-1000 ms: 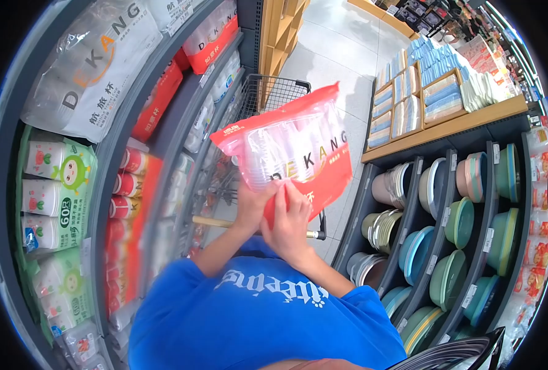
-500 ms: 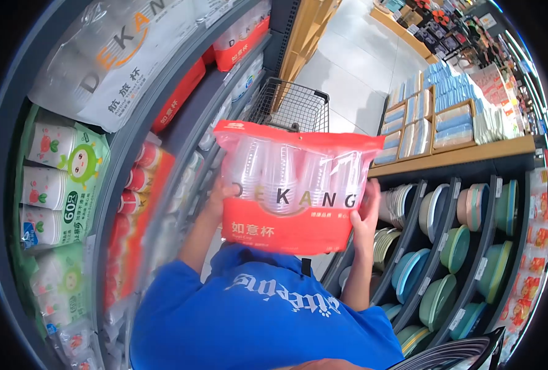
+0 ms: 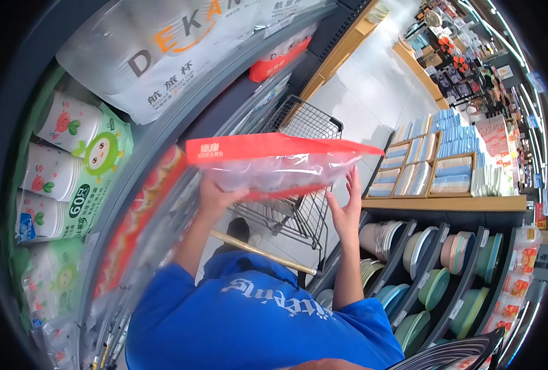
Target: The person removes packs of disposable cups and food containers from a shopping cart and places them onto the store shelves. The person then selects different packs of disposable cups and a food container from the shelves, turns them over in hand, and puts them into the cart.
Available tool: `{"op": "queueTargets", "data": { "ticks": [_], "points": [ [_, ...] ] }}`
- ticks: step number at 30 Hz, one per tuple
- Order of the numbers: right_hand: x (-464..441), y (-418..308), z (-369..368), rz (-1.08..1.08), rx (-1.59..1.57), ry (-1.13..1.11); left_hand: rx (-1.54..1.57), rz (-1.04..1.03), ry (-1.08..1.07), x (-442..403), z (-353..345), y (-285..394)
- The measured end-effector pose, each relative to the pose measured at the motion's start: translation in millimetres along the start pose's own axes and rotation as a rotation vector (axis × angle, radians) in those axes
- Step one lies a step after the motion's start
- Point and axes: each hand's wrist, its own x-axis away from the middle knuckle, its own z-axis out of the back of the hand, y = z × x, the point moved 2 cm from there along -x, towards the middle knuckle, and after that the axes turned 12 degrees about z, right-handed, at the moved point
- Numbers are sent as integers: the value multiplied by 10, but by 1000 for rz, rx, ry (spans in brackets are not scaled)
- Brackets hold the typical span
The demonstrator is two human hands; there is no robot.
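In the head view, a red and clear pack of cups (image 3: pixel 283 161) is in the air between the person's two hands, above the near end of a wire shopping cart (image 3: pixel 309 123). The pack is tilted, with its red top strip towards the camera and the cups showing through the clear plastic below.

The left hand (image 3: pixel 217 198) is clamped on one end of the pack, thumb along its lower edge, the other fingers hidden behind. The right hand (image 3: pixel 346 213) is at the opposite end, thumb and fingers spread well apart; the fingertips reach the pack's corner, but whether they touch it I cannot tell.

The cart's handle (image 3: pixel 265 251) crosses between the forearms, in front of the blue shirt (image 3: pixel 255 308).

On the left, a dark shelf (image 3: pixel 215 114) carries another red and clear pack (image 3: pixel 281 60) towards its far end. A big white and clear bag (image 3: pixel 163 58) stands near the camera, just beside a green bag of paper cups (image 3: pixel 80 169).

On the right, folded towels (image 3: pixel 453 139) sit by the front edge of a wooden counter (image 3: pixel 459 203), with bowls (image 3: pixel 433 288) in slanted rows beneath that edge.
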Motion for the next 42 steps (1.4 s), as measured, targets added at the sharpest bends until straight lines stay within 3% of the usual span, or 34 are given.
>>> {"op": "queueTargets", "data": {
  "ticks": [2, 5, 10, 12, 14, 17, 21, 23, 24, 25, 26, 28, 30, 32, 33, 35, 37, 39, 41, 42],
  "points": [
    [-114, -64, -127, 38, -37, -3, -164, -190, 205, -40, 50, 85],
    [-141, -65, -283, 49, -62, -35, -584, -886, 514, -76, 62, 527],
    [168, 180, -469, -13, -42, -148, -450, -826, 756, -614, 387, 71],
    [460, 407, -558, -45, -22, -236, -311, -546, 696, -894, 529, -90],
    [766, 452, -544, -121, 16, -391, -239, -425, 779, -1039, 515, -64],
    [1329, 617, -521, -89, 115, -600, -321, -590, 957, -1180, 519, 24],
    [1984, 652, -369, -315, -11, -799, -318, -373, 749, -1408, 722, 78],
    [2373, 776, -357, -401, -41, -827, -904, -491, 890, -1682, 1030, -312],
    [2525, 782, -354, -449, -75, -724, -960, -441, 910, -1682, 1011, -307],
    [2592, 760, -338, -436, -8, -761, -1017, -391, 928, -1681, 991, -298],
    [2637, 729, -318, -420, 59, -797, -834, -238, 900, -1530, 836, -27],
    [2734, 691, -314, -339, 201, -789, -610, -146, 943, -1391, 673, 117],
    [2871, 787, -423, -214, 349, -703, -520, -264, 1099, -1330, 587, -9],
    [3081, 993, -563, -89, 501, -558, -554, -450, 1104, -1136, 349, -104],
    [3125, 1061, -612, -128, 540, -561, -568, -547, 1104, -989, 193, -132],
    [3175, 1139, -691, -214, 612, -577, -549, -583, 866, -544, -210, -257],
    [3188, 1157, -710, -225, 626, -583, -638, -366, 318, -334, -232, -864],
    [3050, 981, -631, -272, 628, -655, -917, -174, -111, -8, -297, -1212],
    [3065, 1036, -649, -276, 626, -653, -984, -103, -2, 259, -169, -1901],
    [3074, 1020, -644, -279, 629, -652, -1137, -175, -10, 440, -133, -1978]
  ]
}}
